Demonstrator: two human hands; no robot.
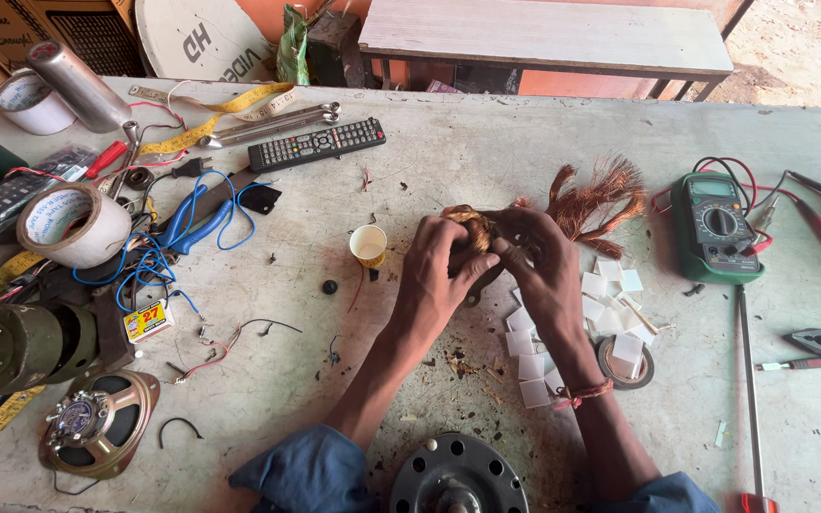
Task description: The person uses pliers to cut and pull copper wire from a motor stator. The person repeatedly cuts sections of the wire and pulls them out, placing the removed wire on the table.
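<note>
Gripping copper winding [472, 228] | both hands [486, 261] clamped together | paper cup [369, 245] near left | multimeter [715, 226] well right

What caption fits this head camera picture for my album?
Two hands grip a copper wire coil above a cluttered workbench.

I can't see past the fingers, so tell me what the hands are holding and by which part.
Both hands, left hand and right hand, grip a motor part wound with copper wire, clasped around its body; loose wire ends stick out behind.
</note>
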